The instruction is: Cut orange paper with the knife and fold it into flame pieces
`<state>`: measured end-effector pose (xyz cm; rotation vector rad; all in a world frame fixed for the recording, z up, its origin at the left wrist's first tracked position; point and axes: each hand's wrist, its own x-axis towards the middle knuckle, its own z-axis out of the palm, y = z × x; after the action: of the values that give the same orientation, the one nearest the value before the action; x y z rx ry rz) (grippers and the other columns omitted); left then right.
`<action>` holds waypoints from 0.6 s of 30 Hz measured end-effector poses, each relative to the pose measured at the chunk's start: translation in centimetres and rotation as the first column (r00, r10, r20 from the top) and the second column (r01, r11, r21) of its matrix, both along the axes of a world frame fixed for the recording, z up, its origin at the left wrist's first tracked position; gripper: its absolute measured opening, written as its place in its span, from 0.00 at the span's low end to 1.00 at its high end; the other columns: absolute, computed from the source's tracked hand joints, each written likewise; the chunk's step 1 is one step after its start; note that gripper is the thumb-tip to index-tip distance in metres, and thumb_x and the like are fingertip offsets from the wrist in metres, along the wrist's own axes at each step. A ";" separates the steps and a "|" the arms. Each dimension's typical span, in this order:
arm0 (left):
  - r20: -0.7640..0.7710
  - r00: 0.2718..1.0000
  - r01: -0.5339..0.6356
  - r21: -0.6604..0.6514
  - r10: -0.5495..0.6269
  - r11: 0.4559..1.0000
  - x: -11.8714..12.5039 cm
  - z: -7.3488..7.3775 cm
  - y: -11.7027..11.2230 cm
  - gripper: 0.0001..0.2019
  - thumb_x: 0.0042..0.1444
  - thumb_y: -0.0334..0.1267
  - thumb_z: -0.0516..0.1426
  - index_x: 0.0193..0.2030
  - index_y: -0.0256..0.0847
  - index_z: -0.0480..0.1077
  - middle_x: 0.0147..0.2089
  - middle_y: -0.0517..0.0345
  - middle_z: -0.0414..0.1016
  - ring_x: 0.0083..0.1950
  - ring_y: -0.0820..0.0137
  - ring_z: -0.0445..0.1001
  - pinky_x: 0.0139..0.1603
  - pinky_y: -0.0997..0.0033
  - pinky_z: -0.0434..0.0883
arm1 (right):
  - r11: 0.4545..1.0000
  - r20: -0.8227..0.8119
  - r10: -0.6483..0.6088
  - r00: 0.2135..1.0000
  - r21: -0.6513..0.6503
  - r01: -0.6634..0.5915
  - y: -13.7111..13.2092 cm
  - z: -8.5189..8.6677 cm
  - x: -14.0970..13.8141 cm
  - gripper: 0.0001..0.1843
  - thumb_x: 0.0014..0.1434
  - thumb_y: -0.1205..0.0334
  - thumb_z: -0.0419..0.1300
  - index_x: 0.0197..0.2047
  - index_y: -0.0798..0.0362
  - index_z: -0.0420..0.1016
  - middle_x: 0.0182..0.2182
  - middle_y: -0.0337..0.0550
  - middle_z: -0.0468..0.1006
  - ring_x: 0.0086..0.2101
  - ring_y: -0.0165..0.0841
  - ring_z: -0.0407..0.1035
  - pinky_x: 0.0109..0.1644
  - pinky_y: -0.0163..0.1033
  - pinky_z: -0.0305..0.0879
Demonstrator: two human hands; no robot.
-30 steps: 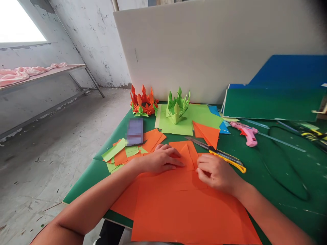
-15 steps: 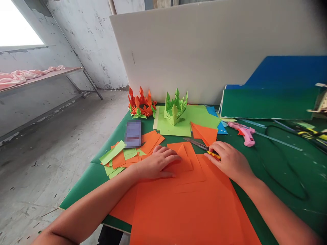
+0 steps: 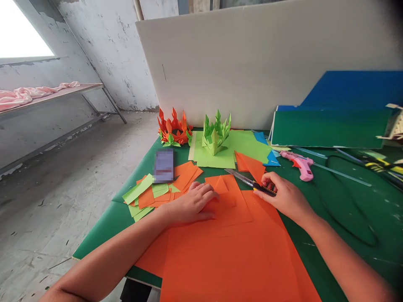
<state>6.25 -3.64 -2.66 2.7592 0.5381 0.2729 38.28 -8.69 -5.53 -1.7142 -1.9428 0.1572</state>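
My left hand [image 3: 197,203] rests on the stacked orange paper, fingers loosely spread and slightly bent. A small folded orange piece [image 3: 222,186] lies just beyond its fingertips. Between the thumb and fingers of my right hand [image 3: 285,193] is a utility knife [image 3: 247,180], its yellow-and-black handle partly covered and its long silver blade pointing left and away. Large orange sheets [image 3: 239,264] spread below both hands toward the near table edge. Another folded orange piece [image 3: 250,163] lies just behind the knife.
Paper scraps [image 3: 146,197] and a blurred phone [image 3: 164,165] lie left. An orange paper crown [image 3: 174,128] and a green one [image 3: 216,136] stand at the back. A pink glue gun [image 3: 297,163] with its cord lies right. A pale board [image 3: 236,63] stands behind the table.
My right hand has turned the knife slightly, so more of its dark handle shows, and the fingers have curled in more. The left hand stays in place with its fingers slightly more bent.
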 end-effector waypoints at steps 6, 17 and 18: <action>-0.010 1.000 0.001 0.041 0.000 0.999 -0.1 -0.1 0.3 0.16 0.64 0.50 0.55 0.49 0.40 0.63 0.49 0.48 0.67 0.49 0.59 0.65 0.55 0.59 0.58 | 0.958 -0.023 0.283 0.959 -0.043 -0.284 -0.4 0.8 -0.8 0.12 0.63 0.55 0.58 0.50 0.44 0.73 0.43 0.44 0.75 0.42 0.39 0.71 0.41 0.40 0.69; -0.002 0.999 0.034 0.080 -0.034 0.996 0.0 -0.2 0.4 0.15 0.62 0.49 0.57 0.46 0.40 0.64 0.49 0.49 0.68 0.47 0.62 0.64 0.55 0.59 0.57 | 0.937 0.058 0.343 0.937 -0.089 -0.338 -0.2 0.1 -0.4 0.16 0.66 0.59 0.56 0.56 0.42 0.75 0.42 0.46 0.73 0.43 0.40 0.69 0.43 0.45 0.69; -0.003 0.999 0.036 0.083 -0.036 0.996 0.0 -0.3 0.4 0.15 0.62 0.49 0.57 0.46 0.40 0.64 0.49 0.49 0.68 0.47 0.62 0.64 0.55 0.58 0.58 | 0.933 0.055 0.354 0.934 -0.091 -0.348 -0.2 0.2 -0.5 0.17 0.66 0.60 0.56 0.56 0.41 0.75 0.42 0.46 0.73 0.43 0.40 0.69 0.43 0.44 0.69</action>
<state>6.24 -3.20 -2.94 2.8466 0.4875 0.2911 37.83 -8.93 -5.38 -1.4200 -2.3122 0.3123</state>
